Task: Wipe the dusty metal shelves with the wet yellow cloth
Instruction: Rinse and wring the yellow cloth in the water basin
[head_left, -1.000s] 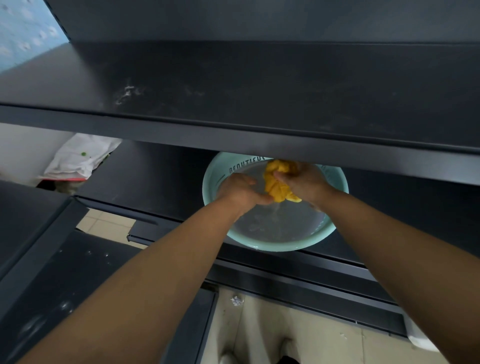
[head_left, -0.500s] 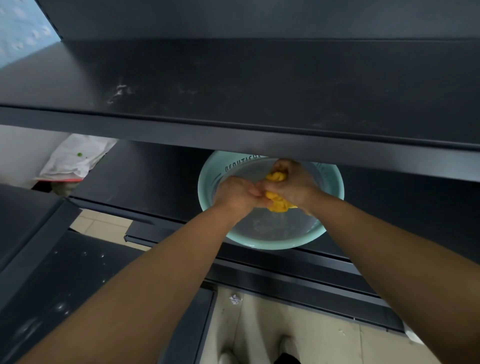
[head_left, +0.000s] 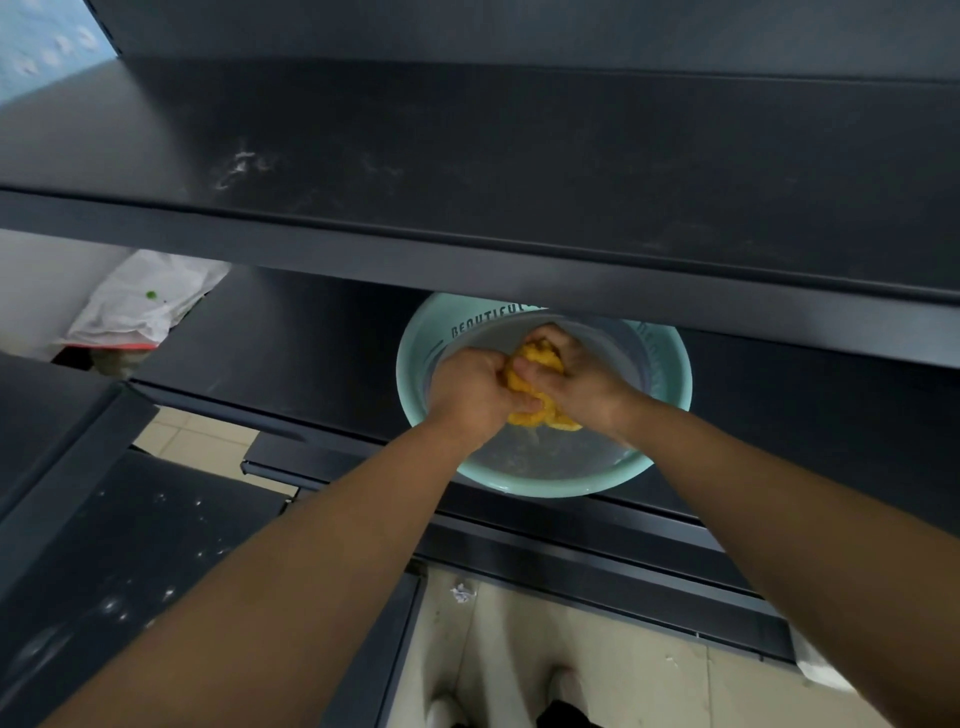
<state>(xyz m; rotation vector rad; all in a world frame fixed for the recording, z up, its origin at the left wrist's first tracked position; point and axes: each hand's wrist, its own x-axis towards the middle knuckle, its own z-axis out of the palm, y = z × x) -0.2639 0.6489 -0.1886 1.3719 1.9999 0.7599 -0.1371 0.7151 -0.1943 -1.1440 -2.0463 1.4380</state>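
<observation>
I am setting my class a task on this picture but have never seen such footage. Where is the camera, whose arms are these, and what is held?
There is no machine: a person wears a camera on the head, looking forward and down, so both bare forearms reach in from below. The left hand and right hand grip a bunched yellow cloth over a pale green basin, apparently holding water, that stands on the lower metal shelf. The upper shelf shows pale dust smears. A white plastic bag lies at the far left.

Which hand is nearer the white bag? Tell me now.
Left. The left hand grips the cloth over the basin, toward the bag; the right hand grips it on the far side.
</observation>
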